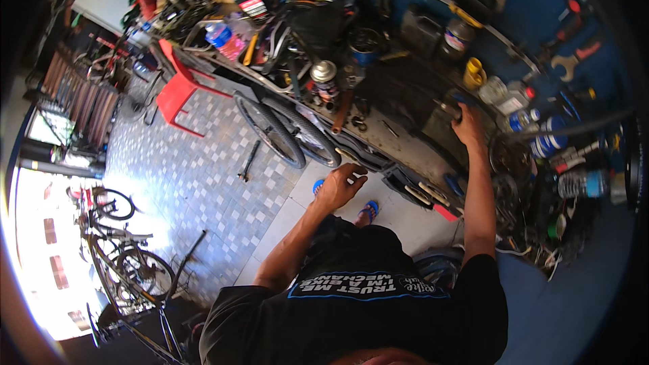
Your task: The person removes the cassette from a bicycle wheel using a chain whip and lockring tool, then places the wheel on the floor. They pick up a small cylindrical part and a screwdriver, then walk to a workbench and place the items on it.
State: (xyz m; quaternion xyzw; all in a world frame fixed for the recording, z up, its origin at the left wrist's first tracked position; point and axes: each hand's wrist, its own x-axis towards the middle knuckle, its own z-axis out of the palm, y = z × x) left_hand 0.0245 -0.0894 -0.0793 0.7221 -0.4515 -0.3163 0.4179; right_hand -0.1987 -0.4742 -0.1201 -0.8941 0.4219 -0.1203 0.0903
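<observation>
My right hand (468,127) reaches over the workbench (389,140) at the right. Its fingers are closed round a small dark piece, which I cannot make out. A dark cloth or mat (399,94) lies to the left of that hand, and a yellow container (474,73) stands just beyond it. My left hand (341,188) hangs in front of the bench's near edge, its fingers loosely curled and apart with nothing seen in them. Nearest to it are bicycle tyres (292,134) leaning by the bench. A spray can (324,81) and a brown-handled tool (343,109) are on the bench.
Bottles (524,119), jars and loose tools crowd the bench's right end. Wrenches (574,61) hang on the blue wall. A red plastic chair (179,91) stands at the left on the tiled floor (209,162). Bicycles (135,263) are parked by the bright doorway.
</observation>
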